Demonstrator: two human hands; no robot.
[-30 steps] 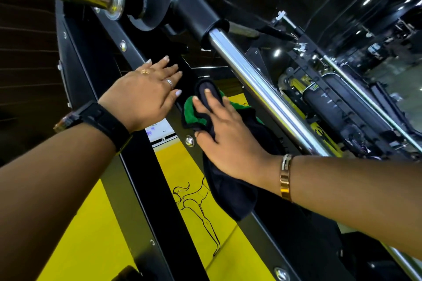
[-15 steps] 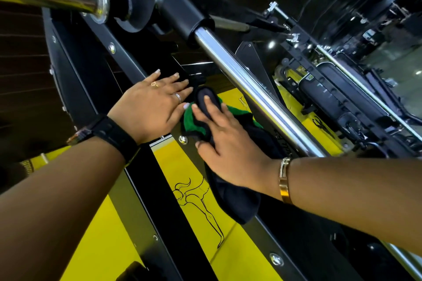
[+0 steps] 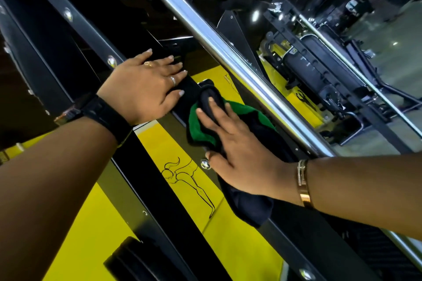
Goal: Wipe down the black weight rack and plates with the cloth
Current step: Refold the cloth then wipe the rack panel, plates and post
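Pressing the cloth (image 3: 201, 129) flat against the black rack beam (image 3: 89, 36) is done by the right hand (image 3: 237, 155). Its fingers (image 3: 213, 118) are extended and slightly spread on top of the fabric, not curled round it, and the thumb is laid at the cloth's lower edge beside a bolt (image 3: 204, 164). The cloth is located on the beam, between the yellow panel (image 3: 239, 235) and the chrome bar (image 3: 228, 59), with a loose dark fold hanging below the wrist. The beam's long axis is seen to run diagonally from upper left to lower right, and the right fingers are pointed up along it. The left hand (image 3: 143, 89) is laid flat on the same beam, fingers straight and a little apart, just beside the cloth's upper end and directly in the line of travel. The left hand is judged to serve as a brace only. An upward stroke would be blocked by it, so either the left hand is to be lifted clear or the stroke is to be drawn toward the lower right
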